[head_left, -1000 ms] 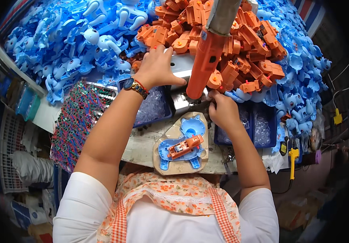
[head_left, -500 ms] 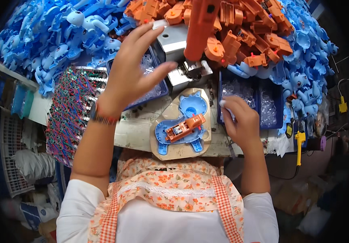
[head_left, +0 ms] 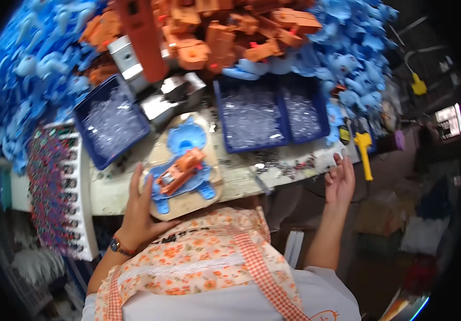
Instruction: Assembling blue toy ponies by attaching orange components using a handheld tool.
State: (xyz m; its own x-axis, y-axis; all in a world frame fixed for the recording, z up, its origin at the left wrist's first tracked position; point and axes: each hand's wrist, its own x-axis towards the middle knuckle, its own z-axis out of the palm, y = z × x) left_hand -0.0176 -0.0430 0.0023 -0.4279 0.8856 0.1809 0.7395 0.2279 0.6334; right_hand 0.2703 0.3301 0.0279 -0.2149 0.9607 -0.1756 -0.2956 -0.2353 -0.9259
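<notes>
In front of me a tan fixture board [head_left: 212,184] lies on the bench. A blue plastic animal-shaped shell half [head_left: 186,137] sits in it, hollow side up. Across the shell's body rests an orange plastic housing [head_left: 179,172], tilted, with small parts showing inside. My left hand [head_left: 138,214] is beside the board's lower left edge, thumb and fingers spread around that corner; whether it touches is hard to tell. My right hand [head_left: 340,181] is raised at the bench's right edge, below a yellow-handled tool [head_left: 364,150]. Its fingers are loosely bent and apart, with nothing visible in them.
Dark blue trays [head_left: 221,120] hold small clear plastic parts. Heaps of blue shells [head_left: 32,64] and orange housings [head_left: 220,45] rise behind. An orange upright bar [head_left: 144,43] stands over a metal block [head_left: 179,88]. At left lies a white rack of wired components [head_left: 78,187].
My left hand has come down from the metal block to the board's left side. My right hand has moved right, away from the trays. The view has shifted right.
</notes>
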